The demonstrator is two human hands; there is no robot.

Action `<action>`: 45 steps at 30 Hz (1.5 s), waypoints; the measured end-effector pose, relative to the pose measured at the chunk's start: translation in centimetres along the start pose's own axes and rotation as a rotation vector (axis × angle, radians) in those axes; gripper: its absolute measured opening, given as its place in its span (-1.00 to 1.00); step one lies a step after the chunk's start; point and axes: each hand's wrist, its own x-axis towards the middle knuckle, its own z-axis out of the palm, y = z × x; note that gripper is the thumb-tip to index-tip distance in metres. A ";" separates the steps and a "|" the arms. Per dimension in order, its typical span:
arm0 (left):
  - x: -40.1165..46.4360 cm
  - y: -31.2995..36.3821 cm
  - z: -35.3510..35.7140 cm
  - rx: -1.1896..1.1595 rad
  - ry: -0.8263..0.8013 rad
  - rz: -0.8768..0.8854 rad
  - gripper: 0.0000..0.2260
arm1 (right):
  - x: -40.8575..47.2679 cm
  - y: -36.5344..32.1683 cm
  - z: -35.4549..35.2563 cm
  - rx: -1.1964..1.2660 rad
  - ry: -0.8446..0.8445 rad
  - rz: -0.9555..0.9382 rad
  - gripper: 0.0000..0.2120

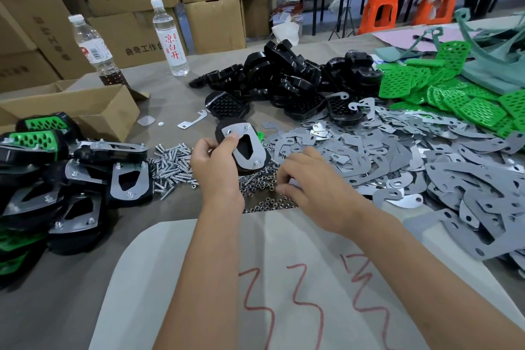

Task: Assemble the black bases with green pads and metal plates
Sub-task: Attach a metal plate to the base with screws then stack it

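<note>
My left hand (216,165) grips a black base (257,155) with a metal plate (243,148) lying on top, thumb pressing the plate's upper end. My right hand (308,179) reaches down into the pile of small nuts (264,193) just below the base, fingertips curled among them; I cannot see whether a nut is pinched. Loose black bases (284,79) are heaped at the back, green pads (443,94) at the back right, and metal plates (397,156) are spread across the right.
Screws (173,165) lie left of my left hand. Finished assemblies (71,179) are stacked at the left beside an open cardboard box (85,111). Two water bottles (170,37) stand at the back. A white sheet with red marks (284,293) covers the near table.
</note>
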 end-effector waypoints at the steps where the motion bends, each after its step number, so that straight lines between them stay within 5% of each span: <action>1: 0.0 0.0 0.0 -0.004 0.002 0.000 -0.64 | 0.0 -0.1 -0.1 0.003 -0.015 0.010 -0.84; 3: 0.0 0.1 0.0 -0.009 0.008 -0.004 -0.66 | 0.0 -0.3 0.1 -0.023 -0.080 0.040 -0.66; 7: 0.0 0.1 0.0 -0.028 0.018 -0.009 -0.67 | 0.5 -1.4 0.4 -0.028 -0.089 0.046 -0.87; 11: 0.0 0.0 -0.1 -0.017 0.033 -0.013 -0.66 | 0.6 -1.7 0.7 -0.105 -0.080 0.038 -0.87; 18: -0.3 0.0 0.2 0.118 -0.177 -0.019 -0.68 | 0.2 -0.3 -0.1 0.452 0.482 0.128 -0.82; 22: -1.1 -0.1 0.7 0.223 -0.438 -0.068 -0.84 | 0.0 0.3 -0.7 0.633 0.598 0.119 -0.87; 34: -2.0 0.6 0.3 0.416 -0.762 -0.087 -0.78 | -0.1 1.0 -1.4 0.682 0.517 0.112 -0.80; 45: -2.3 0.6 0.7 0.409 -0.753 -0.162 -0.95 | -0.1 2.1 -1.3 0.642 0.462 0.149 -0.91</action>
